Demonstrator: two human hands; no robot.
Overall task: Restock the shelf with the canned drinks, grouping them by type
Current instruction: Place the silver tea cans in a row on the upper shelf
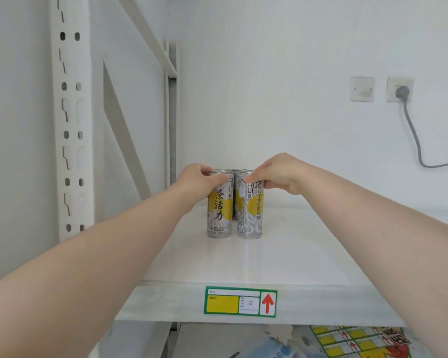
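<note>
Head view: two tall silver-and-yellow cans stand upright side by side on the white shelf (pixel 282 259), left of its middle and just apart. The left hand (pixel 195 180) curls its fingers (pixel 217 178) round the top of the left can (pixel 219 213). The right hand (pixel 278 174) pinches the rim of the right can (pixel 251 215). Another can (pixel 235 172) stands just behind them, mostly hidden. A green-and-yellow label (pixel 239 302) with a red arrow sits on the shelf's near edge. Far right, a grey plug (pixel 401 91) sits in a wall socket.
</note>
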